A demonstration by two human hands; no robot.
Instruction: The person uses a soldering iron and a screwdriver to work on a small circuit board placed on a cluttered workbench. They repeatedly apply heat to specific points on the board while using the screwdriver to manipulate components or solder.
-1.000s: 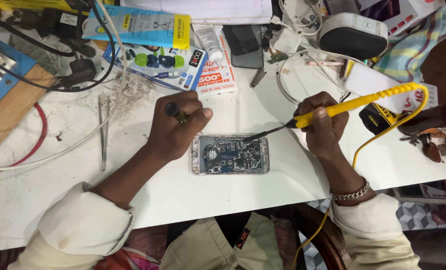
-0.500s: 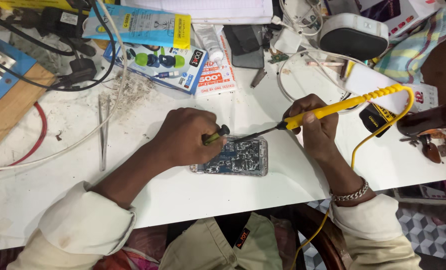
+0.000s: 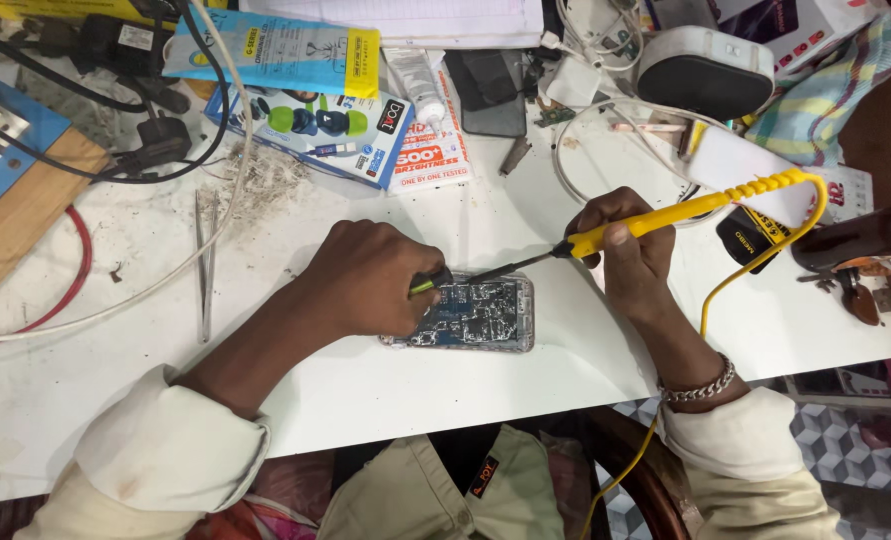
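Note:
An opened phone (image 3: 481, 314) with its blue circuit board bared lies flat on the white table (image 3: 366, 390). My left hand (image 3: 371, 280) rests over the phone's left end and grips a small tool with a green and black handle (image 3: 428, 283). My right hand (image 3: 626, 245) holds a yellow soldering iron (image 3: 681, 213). The iron's dark tip reaches down-left to the phone's upper left corner, right beside the small tool. A yellow cord (image 3: 756, 265) runs from the iron's handle down past my right wrist.
Metal tweezers (image 3: 205, 265) lie left of my left hand. Boxes and packets (image 3: 316, 120), a tube (image 3: 418, 85), cables (image 3: 116, 150) and a white rounded device (image 3: 704, 70) crowd the back. A dark bottle (image 3: 851, 238) lies at the right edge, a wooden board (image 3: 16, 215) at the left.
My left hand has moved right, from above the phone's left edge onto its left end. The iron's tip has come down to the phone's upper left corner.

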